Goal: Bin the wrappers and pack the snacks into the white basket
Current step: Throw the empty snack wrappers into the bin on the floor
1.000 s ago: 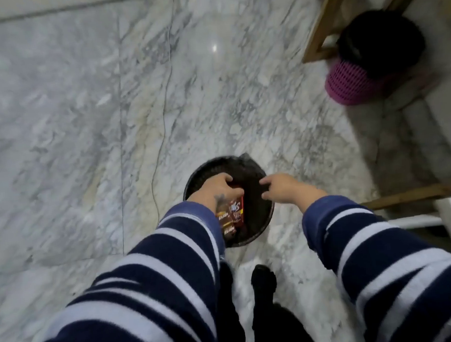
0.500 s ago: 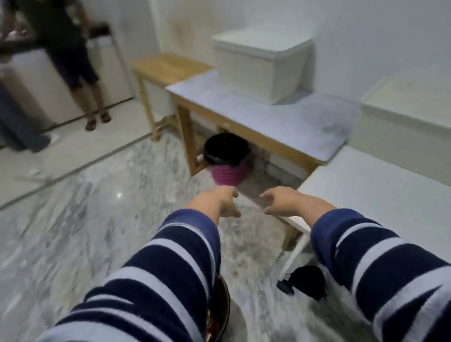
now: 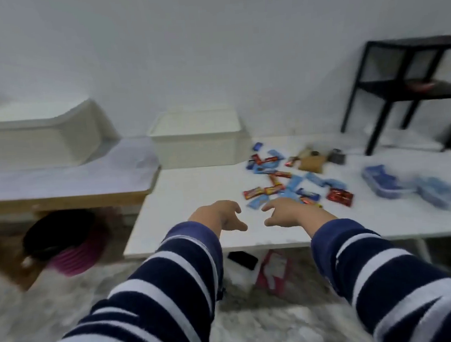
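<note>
Head view: both hands empty, out over the near edge of the white tabletop (image 3: 183,200). Left hand (image 3: 220,216) loosely spread, fingers curled; right hand (image 3: 286,211) same, nothing pinched. Snacks (image 3: 281,183) lie scattered just beyond the right hand, red & blue packs, some overlapping. White basket (image 3: 195,139) sits far-left of the pile, open, contents not visible. Pink bin (image 3: 73,259) on the floor, left, under the wooden table.

Risks: frame is blurred, so wrappers vs full snacks are hard to tell apart, so sth could go in the wrong place. Grabbing overlapped packs may drag neighbours off the edge.
</note>
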{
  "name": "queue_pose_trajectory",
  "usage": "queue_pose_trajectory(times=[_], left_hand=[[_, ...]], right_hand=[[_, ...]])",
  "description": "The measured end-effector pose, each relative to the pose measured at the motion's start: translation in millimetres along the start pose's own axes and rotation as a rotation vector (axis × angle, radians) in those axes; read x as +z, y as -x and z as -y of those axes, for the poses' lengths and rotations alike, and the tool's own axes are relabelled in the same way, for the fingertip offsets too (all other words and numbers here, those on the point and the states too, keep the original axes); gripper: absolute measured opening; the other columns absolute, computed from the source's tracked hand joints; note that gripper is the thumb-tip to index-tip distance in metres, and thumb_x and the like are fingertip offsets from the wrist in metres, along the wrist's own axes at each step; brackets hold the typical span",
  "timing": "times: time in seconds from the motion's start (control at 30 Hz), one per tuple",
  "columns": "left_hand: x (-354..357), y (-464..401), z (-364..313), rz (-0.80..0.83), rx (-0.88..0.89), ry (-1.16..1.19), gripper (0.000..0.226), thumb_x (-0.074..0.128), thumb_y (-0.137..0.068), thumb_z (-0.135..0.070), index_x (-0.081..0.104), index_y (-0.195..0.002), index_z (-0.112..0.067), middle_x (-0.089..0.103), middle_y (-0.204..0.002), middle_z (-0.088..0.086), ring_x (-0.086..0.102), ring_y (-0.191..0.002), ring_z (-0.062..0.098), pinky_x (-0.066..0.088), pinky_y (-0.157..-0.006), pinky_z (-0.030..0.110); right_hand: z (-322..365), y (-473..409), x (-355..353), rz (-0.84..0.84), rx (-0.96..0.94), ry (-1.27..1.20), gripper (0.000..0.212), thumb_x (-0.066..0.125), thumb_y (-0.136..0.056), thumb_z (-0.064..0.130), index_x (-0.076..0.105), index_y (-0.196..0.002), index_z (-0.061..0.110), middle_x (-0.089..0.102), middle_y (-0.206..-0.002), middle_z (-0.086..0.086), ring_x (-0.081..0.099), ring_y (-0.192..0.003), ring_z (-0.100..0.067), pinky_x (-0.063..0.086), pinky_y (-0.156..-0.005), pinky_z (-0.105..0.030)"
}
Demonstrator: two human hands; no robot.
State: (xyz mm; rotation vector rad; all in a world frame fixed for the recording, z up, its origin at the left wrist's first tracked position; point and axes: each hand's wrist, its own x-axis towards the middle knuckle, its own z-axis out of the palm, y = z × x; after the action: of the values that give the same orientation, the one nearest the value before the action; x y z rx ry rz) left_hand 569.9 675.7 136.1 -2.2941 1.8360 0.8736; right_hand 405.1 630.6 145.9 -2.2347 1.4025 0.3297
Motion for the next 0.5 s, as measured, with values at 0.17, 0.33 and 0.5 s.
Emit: queue_pose_trajectory(times=[0.17, 0.33, 0.5], left_hand=[[12.6, -17.5, -132.6, 0.017, 0.196, -0.112, 0.065, 0.059, -0.087, -0.049, 0.037, -0.143, -0.024, 0.039, -0.149, 0.001, 0.041, -0.133, 0.024, 0.035, -0.11, 0.039], [34.4, -30.5, -260.7, 0.051, 0.321, -0.153, 0.067, 0.055, -0.091, -0.047, 0.031, -0.147, -0.02, 0.032, -0.153, 0.002, 0.034, -0.139, 0.025, 0.031, -0.112, 0.038], [53.7, -49.8, -362.3, 0.034, 0.409, -0.13, 0.063, 0.06, -0.087, -0.046, 0.039, -0.142, -0.022, 0.042, -0.146, 0.001, 0.043, -0.131, 0.023, 0.036, -0.11, 0.038]], right_hand=[[-125.1, 53.9, -32.1, -0.107, 0.167, -0.067, 0.051, 0.056, -0.093, 0.03, 0.043, -0.141, 0.023, 0.046, -0.144, -0.003, 0.048, -0.126, -0.022, 0.039, -0.098, -0.027], [-244.8, 107.2, -61.1, -0.192, 0.294, -0.128, 0.05, 0.056, -0.093, 0.029, 0.043, -0.141, 0.022, 0.044, -0.146, -0.002, 0.044, -0.132, -0.021, 0.035, -0.106, -0.029], [-342.0, 139.8, -87.0, -0.226, 0.374, -0.128, 0.051, 0.055, -0.094, 0.03, 0.043, -0.142, 0.021, 0.042, -0.147, -0.004, 0.043, -0.133, -0.023, 0.033, -0.107, -0.028]])
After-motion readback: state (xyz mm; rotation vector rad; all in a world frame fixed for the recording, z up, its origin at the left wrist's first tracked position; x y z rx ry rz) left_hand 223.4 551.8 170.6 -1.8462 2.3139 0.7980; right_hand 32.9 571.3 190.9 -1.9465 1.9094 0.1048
